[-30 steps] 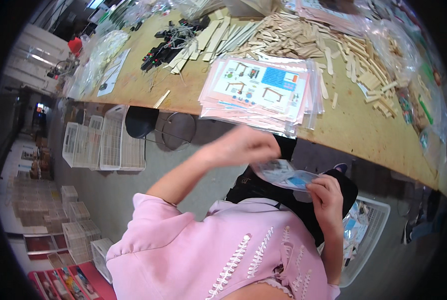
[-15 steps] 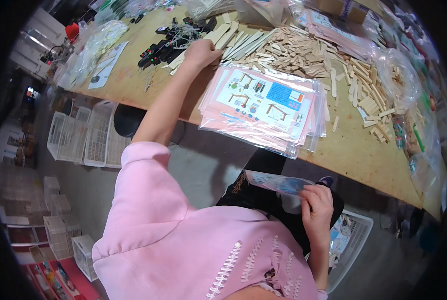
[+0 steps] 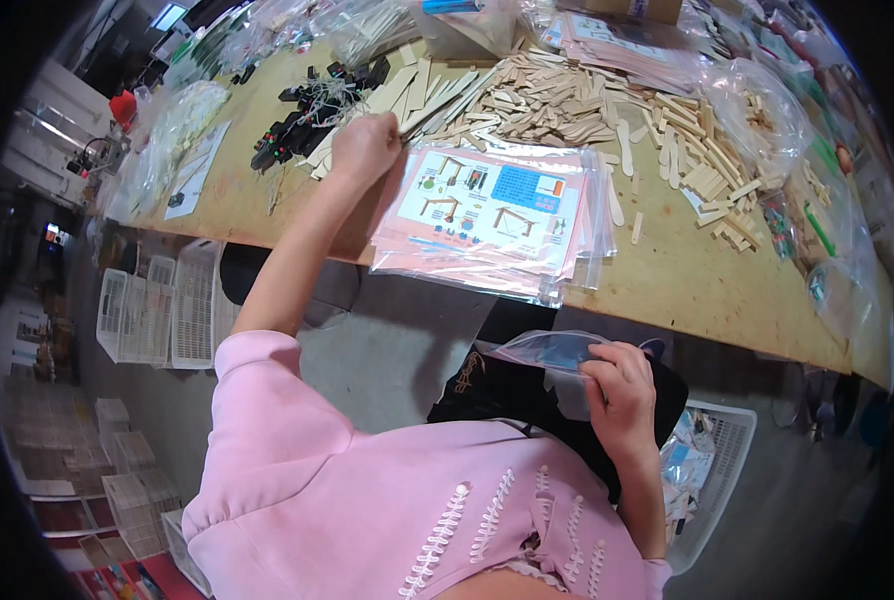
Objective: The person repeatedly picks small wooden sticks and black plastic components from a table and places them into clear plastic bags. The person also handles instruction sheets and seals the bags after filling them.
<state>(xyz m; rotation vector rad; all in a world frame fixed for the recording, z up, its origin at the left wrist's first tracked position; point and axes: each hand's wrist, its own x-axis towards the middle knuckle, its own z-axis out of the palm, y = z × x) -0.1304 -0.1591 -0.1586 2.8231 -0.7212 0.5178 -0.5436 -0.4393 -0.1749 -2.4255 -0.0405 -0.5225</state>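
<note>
My left hand (image 3: 367, 150) reaches across the table into the long flat wooden sticks (image 3: 419, 85). Its fingers are curled together, and their tips are hidden, so what they hold cannot be made out. Low over my lap, my right hand (image 3: 622, 390) pinches a clear plastic bag (image 3: 542, 350) by its right end; the bag's upper edge bows apart. Between my arms, a stack of clear bags with pink backing and printed sheets (image 3: 477, 215) lies at the table's front edge. Black battery boxes with wires (image 3: 312, 112) sit just left of my left hand.
Beyond the stack spreads a heap of small wooden craft sticks (image 3: 552, 100). Short wooden blocks (image 3: 732, 190) and plastic bags (image 3: 757, 110) lie to the right. A white crate (image 3: 732, 470) with filled bags stands on the floor by my right arm; white baskets (image 3: 197, 300) stand at left.
The bag in my right hand has bowed wider apart at its edge. My left hand stays at the sticks, still curled. The whole view has shifted slightly.
</note>
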